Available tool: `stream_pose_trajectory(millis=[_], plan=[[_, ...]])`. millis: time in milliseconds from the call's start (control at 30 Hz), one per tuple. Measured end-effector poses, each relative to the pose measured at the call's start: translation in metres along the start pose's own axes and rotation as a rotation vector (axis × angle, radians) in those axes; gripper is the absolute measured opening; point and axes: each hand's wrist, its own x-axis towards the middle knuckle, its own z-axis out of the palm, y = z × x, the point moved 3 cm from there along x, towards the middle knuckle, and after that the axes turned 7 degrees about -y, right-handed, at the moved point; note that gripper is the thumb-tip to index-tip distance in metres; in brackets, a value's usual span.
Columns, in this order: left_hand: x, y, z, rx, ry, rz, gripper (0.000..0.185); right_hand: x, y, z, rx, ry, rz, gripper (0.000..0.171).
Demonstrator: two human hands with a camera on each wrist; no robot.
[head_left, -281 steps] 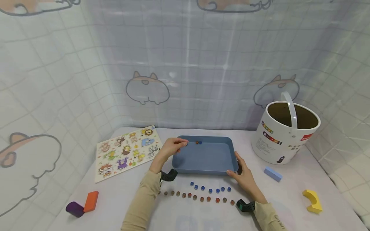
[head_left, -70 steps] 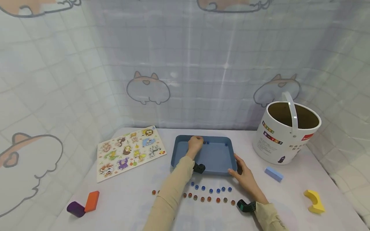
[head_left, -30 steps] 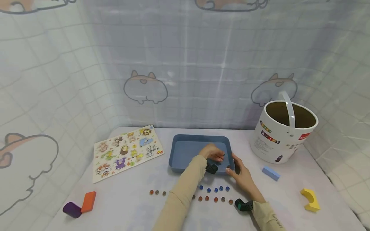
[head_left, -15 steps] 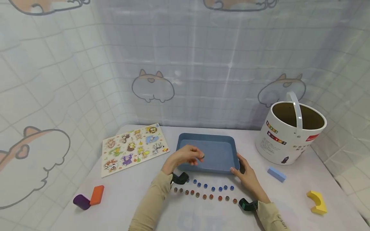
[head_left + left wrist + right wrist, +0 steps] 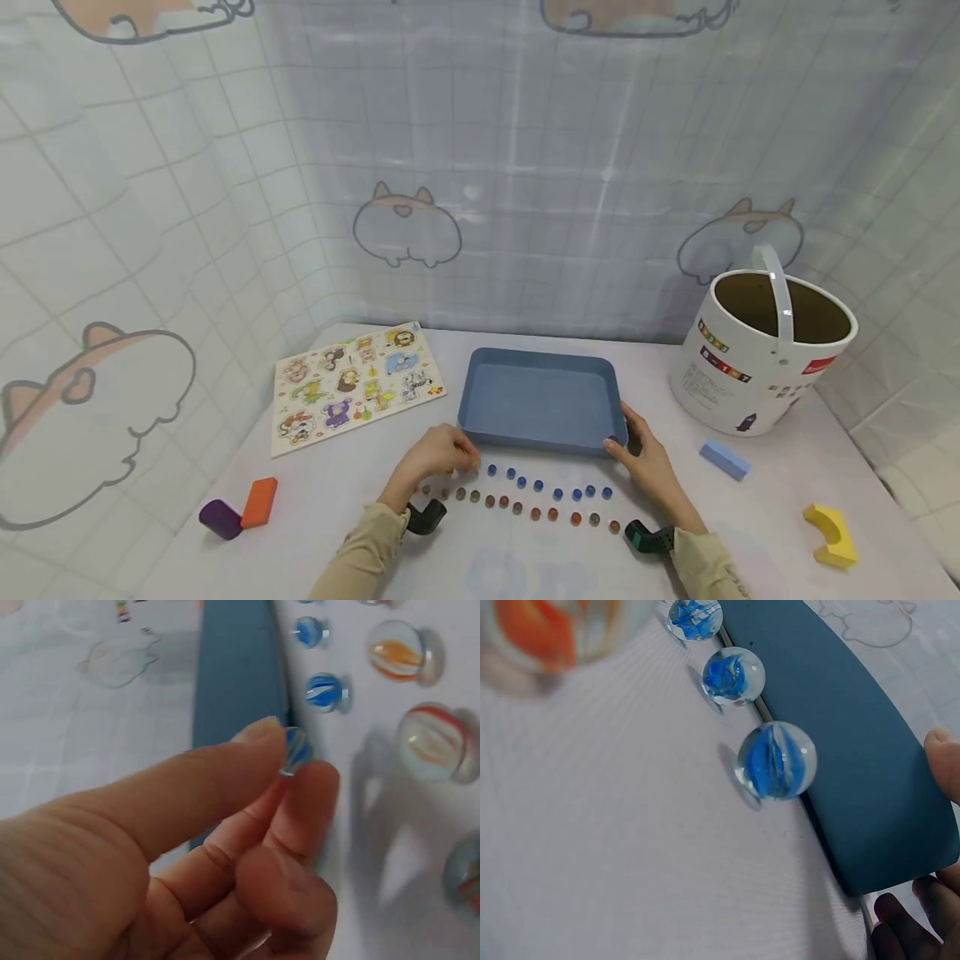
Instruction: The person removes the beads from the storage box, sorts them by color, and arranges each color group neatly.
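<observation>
My left hand (image 5: 437, 454) is over the table just off the front-left corner of the blue-grey tray (image 5: 540, 404). Its thumb and index finger pinch a clear glass marble with blue swirls (image 5: 296, 751), seen in the left wrist view. Beside the fingertips begins a row of blue marbles (image 5: 538, 485) along the tray's front side. A longer row of orange, red and brownish marbles (image 5: 535, 514) lies nearer to me. My right hand (image 5: 648, 462) grips the tray's front-right corner, thumb on the front wall and fingers round the side.
An animal puzzle board (image 5: 356, 387) lies left of the tray. A white handled bucket (image 5: 757, 367) stands at the back right, near a light-blue block (image 5: 725, 460) and a yellow arch block (image 5: 831, 536). Orange (image 5: 259, 502) and purple (image 5: 221, 519) blocks lie front left.
My left hand has come from inside the tray to the left end of the blue row. That row has grown leftward. Marbles seen earlier in the tray no longer show; my right hand stays put.
</observation>
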Motion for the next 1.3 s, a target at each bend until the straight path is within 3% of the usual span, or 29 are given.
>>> stream_pose_trajectory(millis=[133,267,367,500,567,767,933,1067,1200,1300], plan=[[0.004,-0.001,0.009,0.081,-0.001,-0.031,0.004,-0.002,0.002,0.003,0.008,0.0,0.009,0.076],[0.005,0.001,0.013,0.098,-0.003,-0.045,0.007,-0.001,0.001,0.002,0.02,-0.006,0.02,0.077],[0.002,0.007,0.011,0.105,0.0,-0.017,0.005,0.0,0.001,0.001,0.023,-0.009,0.025,0.078],[0.002,0.029,-0.002,0.088,-0.015,0.047,0.006,0.001,-0.001,-0.002,0.018,-0.011,0.013,0.077],[0.009,0.046,-0.012,0.046,-0.031,0.077,0.011,0.001,-0.001,-0.004,0.01,-0.01,0.011,0.077],[0.059,0.084,-0.031,-0.164,-0.113,0.115,0.028,0.0,0.0,-0.001,0.028,-0.012,0.007,0.076],[0.112,0.096,-0.019,-0.337,-0.129,0.05,0.038,0.0,0.003,0.002,0.036,-0.006,-0.001,0.076],[0.151,0.1,0.004,-0.458,-0.059,-0.053,0.037,0.002,0.006,0.002,0.04,0.004,0.002,0.076],[0.181,0.102,0.028,-0.48,0.078,-0.155,0.028,0.004,0.006,0.003,0.054,-0.002,0.016,0.076],[0.199,0.107,0.042,-0.483,0.155,-0.196,0.022,0.004,0.005,0.003,0.06,0.002,0.017,0.076]])
